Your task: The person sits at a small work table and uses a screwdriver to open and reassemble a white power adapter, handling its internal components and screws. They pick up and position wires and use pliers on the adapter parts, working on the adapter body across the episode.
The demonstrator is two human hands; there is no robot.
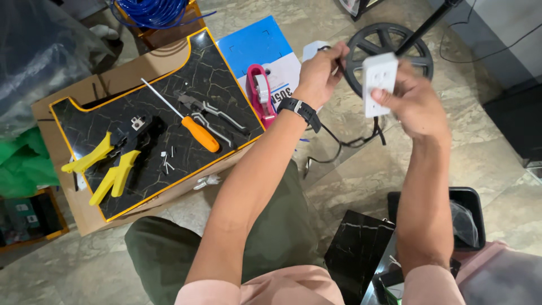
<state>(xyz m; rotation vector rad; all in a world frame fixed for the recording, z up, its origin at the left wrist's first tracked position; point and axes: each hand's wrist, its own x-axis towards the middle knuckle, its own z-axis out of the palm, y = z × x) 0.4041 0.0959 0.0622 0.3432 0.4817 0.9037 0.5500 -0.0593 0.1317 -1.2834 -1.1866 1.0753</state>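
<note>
My right hand [416, 101] holds up a white rectangular wall socket [379, 82] with its face toward me. My left hand [320, 72], with a black watch on the wrist, pinches a black cable [354, 142] just left of the socket. The cable loops down below both hands and trails over the stone floor. Both hands are raised in front of me, above my knees.
To the left lies a black marble-patterned board [113, 121] on cardboard, carrying an orange-handled screwdriver [192, 126], yellow-handled crimpers [110, 164], wire strippers [210, 110] and small bits. A pink tape dispenser [259, 93] and blue-white box [258, 45] sit behind. A black round stand base [418, 53] and black bin [468, 217] are right.
</note>
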